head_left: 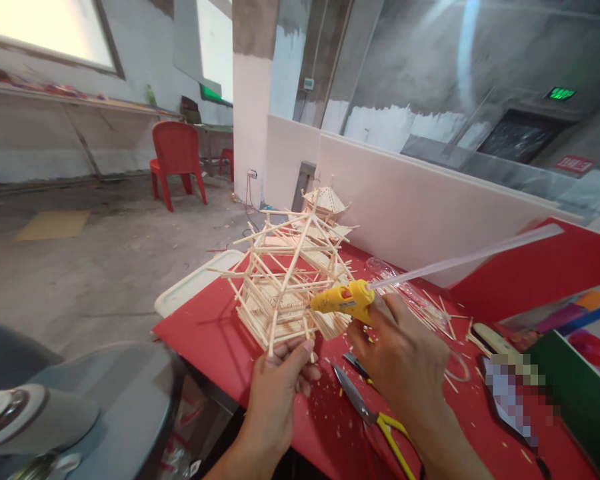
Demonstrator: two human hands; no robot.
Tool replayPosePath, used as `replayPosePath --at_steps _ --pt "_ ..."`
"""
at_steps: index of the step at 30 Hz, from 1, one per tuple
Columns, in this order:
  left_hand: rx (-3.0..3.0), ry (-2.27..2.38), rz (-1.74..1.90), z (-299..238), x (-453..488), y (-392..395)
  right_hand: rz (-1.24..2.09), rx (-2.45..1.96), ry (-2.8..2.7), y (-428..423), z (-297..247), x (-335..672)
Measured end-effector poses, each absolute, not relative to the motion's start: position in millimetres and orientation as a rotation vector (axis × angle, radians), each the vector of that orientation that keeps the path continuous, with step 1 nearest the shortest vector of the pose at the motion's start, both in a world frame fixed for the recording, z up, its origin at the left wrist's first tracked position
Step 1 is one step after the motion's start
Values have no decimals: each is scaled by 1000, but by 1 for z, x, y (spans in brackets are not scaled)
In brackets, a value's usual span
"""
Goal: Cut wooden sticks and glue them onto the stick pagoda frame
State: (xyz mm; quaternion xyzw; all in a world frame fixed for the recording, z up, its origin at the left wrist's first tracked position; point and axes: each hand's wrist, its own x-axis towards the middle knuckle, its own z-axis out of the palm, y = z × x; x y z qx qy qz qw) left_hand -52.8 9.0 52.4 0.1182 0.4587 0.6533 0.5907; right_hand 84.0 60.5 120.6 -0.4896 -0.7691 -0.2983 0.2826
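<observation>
My right hand (400, 353) is wrapped round a yellow hot glue gun (345, 299), with a long translucent glue stick (470, 257) jutting from its back. The gun's nozzle points left at an open, tower-like model of thin wooden sticks (293, 267); whether the tip touches it I cannot tell. Low on the model's near side, my left hand (283, 377) is closed, thumb and fingers pinching the stick frame by its lower corner. Behind the frame rises a pointed, roofed stick section (325, 202). Scissors with yellow handles (365, 407) lie below my right hand.
Loose sticks (437, 313) and a clear plastic wrapper (385, 270) lie on the red tabletop (205, 333), among wood scraps. A pixelated phone-like object (510, 407) and a green box (570, 387) are at right. A grey stool (125, 400) with a cup (35, 417) stands left.
</observation>
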Motion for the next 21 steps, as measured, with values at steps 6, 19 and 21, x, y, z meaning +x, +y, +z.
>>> replayPosePath --at_steps 6,19,21 --pt "282 1072 1516 53 -53 8 -801 -1333 -2065 61 118 86" --pt "262 1089 1531 53 -50 8 -787 -1268 -2076 37 122 112" --pt "262 1087 1522 55 -50 8 -784 -1272 -2076 38 120 110"
